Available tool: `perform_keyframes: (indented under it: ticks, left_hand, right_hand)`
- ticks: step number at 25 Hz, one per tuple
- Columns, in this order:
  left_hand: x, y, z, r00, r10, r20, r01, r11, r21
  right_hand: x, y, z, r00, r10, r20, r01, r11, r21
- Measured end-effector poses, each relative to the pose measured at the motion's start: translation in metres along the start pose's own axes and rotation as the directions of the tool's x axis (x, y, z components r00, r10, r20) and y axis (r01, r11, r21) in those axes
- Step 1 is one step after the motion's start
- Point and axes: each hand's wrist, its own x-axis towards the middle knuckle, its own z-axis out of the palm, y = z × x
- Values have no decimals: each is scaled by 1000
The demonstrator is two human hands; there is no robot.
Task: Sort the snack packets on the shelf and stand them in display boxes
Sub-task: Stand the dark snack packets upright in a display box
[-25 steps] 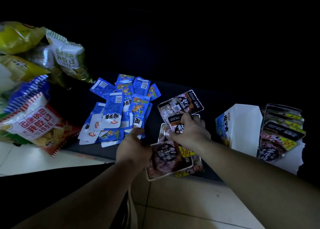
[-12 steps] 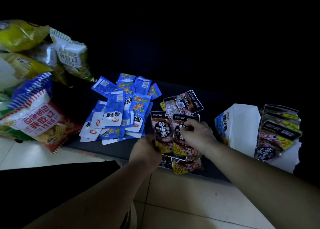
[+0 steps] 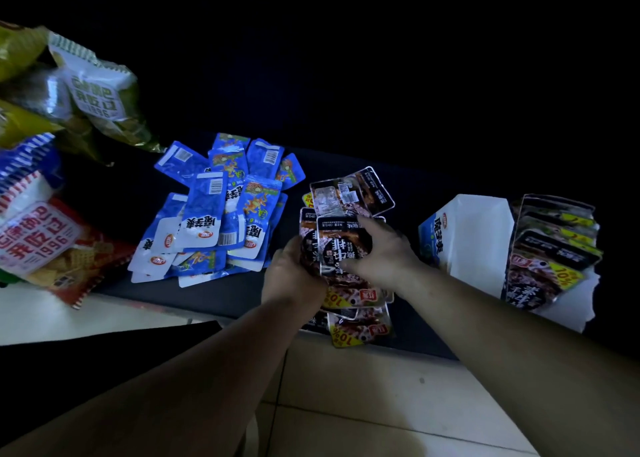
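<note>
Head view: the left hand [image 3: 294, 276] and right hand [image 3: 384, 252] both grip a stack of dark snack packets [image 3: 341, 249] between them, over the shelf [image 3: 214, 299]. Blue packets [image 3: 214, 214] lie left of the left hand. A display box [image 3: 478, 242] stands right of the right hand.

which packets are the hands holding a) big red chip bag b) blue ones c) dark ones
c: the left hand and right hand both grip the stack of dark packets, while the blue packets lie apart to their left.
</note>
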Motion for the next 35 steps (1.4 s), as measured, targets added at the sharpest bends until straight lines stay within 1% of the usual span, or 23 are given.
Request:
perform_keyframes:
  ticks: [3, 5, 6, 8, 9, 11, 13, 15, 19, 20, 22, 25, 27, 29, 31, 33, 35]
  left_hand:
    - [0, 6, 4, 995, -84, 51, 87, 993, -76]
    - [-5, 12, 8, 987, -134, 85, 142, 986, -86]
    - [-5, 14, 8, 983, -147, 106, 157, 983, -94]
    - [0, 15, 10, 981, -153, 120, 170, 974, -151]
    - [0, 17, 9, 983, -141, 116, 159, 973, -166]
    - [-3, 25, 6, 985, -111, 129, 139, 963, -232]
    - [-5, 35, 0, 986, -98, 134, 134, 946, -296]
    - [-4, 38, -4, 992, -66, 111, 99, 937, -334]
    - [-5, 51, -17, 995, 12, 95, 30, 900, -434]
    - [-8, 56, -22, 995, 51, 82, -7, 888, -460]
    - [-16, 66, -31, 988, 146, 41, -112, 882, -458]
    - [-23, 85, -42, 957, 287, -30, -271, 860, -432]
    - [-23, 95, -47, 942, 328, -68, -325, 843, -429]
    - [-25, 101, -48, 933, 343, -112, -360, 861, -360]
    - [-25, 102, -45, 929, 331, -163, -367, 877, -311]
    - [-20, 103, -41, 922, 333, -195, -382, 864, -330]
    - [-14, 107, -41, 914, 337, -227, -401, 841, -363]
  right_hand:
    - [-4, -5, 9, 999, -43, 1, 43, 998, -50]
    - [-9, -8, 13, 998, -47, -51, 44, 997, -60]
    - [-11, -8, 13, 996, -23, -92, 22, 1000, -9]
    - [-9, -6, 10, 987, 58, -149, -31, 984, 176]
    - [-9, -5, 8, 984, 96, -147, -53, 961, 273]
    - [-9, -4, 5, 986, 125, -111, -69, 907, 416]
    - [-12, -6, 0, 989, 121, -82, -65, 865, 497]
    - [-15, -9, -7, 991, 117, -70, -59, 829, 557]
    - [-24, -17, -23, 993, 56, -106, 23, 780, 625]
    - [-27, -20, -26, 992, 26, -124, 58, 777, 627]
    - [-33, -29, -35, 982, -53, -183, 157, 775, 612]
    - [-45, -47, -55, 936, -164, -312, 305, 820, 484]
    - [-52, -52, -64, 911, -244, -332, 371, 835, 406]
    - [-59, -51, -67, 904, -286, -318, 394, 846, 359]
    - [-61, -48, -64, 896, -288, -339, 397, 862, 316]
    - [-56, -46, -60, 878, -286, -384, 409, 866, 290]
    - [-51, -50, -60, 887, -247, -390, 394, 845, 362]
